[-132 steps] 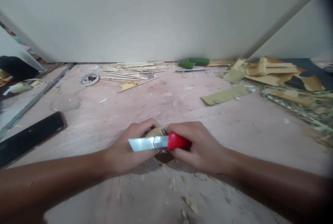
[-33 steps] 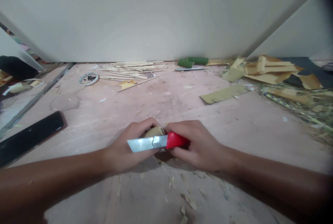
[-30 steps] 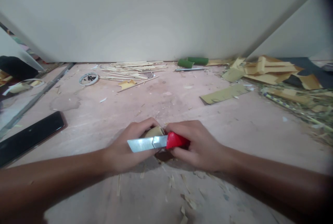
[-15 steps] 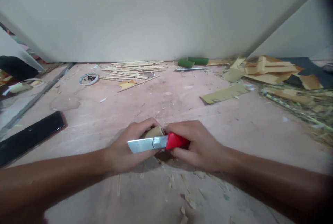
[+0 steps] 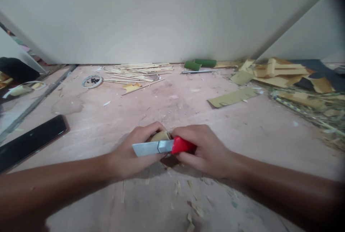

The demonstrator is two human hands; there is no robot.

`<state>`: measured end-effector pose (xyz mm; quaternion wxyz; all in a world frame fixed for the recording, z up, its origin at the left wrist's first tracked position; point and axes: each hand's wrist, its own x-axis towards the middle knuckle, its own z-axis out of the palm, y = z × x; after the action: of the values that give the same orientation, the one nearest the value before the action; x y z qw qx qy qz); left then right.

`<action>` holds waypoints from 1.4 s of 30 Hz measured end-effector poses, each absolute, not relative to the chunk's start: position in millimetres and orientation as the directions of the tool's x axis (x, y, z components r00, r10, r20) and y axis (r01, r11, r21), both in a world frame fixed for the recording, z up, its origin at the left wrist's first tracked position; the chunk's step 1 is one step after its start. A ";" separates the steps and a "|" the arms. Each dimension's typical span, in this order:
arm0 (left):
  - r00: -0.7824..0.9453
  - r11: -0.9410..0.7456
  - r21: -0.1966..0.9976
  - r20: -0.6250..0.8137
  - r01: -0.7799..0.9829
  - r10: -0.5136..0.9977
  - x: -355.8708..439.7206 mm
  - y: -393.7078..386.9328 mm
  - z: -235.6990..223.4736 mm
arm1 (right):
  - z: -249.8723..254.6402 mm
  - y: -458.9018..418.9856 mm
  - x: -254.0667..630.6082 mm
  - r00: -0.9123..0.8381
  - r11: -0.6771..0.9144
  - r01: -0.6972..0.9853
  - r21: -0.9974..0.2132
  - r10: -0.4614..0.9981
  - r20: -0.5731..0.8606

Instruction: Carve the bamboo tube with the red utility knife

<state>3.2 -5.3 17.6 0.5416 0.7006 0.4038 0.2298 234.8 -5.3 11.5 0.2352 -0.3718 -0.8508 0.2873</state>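
Note:
My left hand [image 5: 134,149] is wrapped round a short pale bamboo tube [image 5: 161,136], whose open end faces right. In my right hand [image 5: 206,149] is a utility knife [image 5: 183,145] with a red handle. Its wide metal blade [image 5: 147,149] points left, crossing in front of the tube and my left fingers. From this view I cannot tell whether the blade touches the tube. Both hands are close together, low over the pinkish work surface [image 5: 172,106]. Much of the tube is hidden by my left hand and the blade.
A phone [image 5: 35,142] lies at left. Toward the wall are thin sticks [image 5: 137,72], a round lid [image 5: 91,81] with dark bits, and green tubes [image 5: 205,63]. A flat strip [image 5: 233,98] and a scrap pile [image 5: 285,73] are at right. Shavings [image 5: 195,208] lie in front.
Almost nothing differs. The knife blade's tip sits very slightly higher; both hands keep their hold and place.

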 end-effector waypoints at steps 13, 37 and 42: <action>0.577 -0.060 0.959 -0.116 0.277 0.809 3.2 -6.3 20.0 | 11.7 -5.9 234.9 -0.601 0.552 0.497 -0.670 0.775 0.193; 0.570 -0.099 0.942 -0.109 0.321 0.814 5.3 -5.4 19.6 | 13.3 -5.4 234.2 -0.625 0.549 0.503 -0.667 0.764 0.157; 0.579 -0.110 0.940 -0.104 0.322 0.809 5.1 -5.0 20.1 | 12.7 -5.5 234.9 -0.630 0.557 0.497 -0.666 0.759 0.164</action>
<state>5.1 -5.0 20.1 0.5353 0.7093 0.3984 0.2274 234.9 -5.5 12.7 0.2227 -0.3677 -0.8537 0.2939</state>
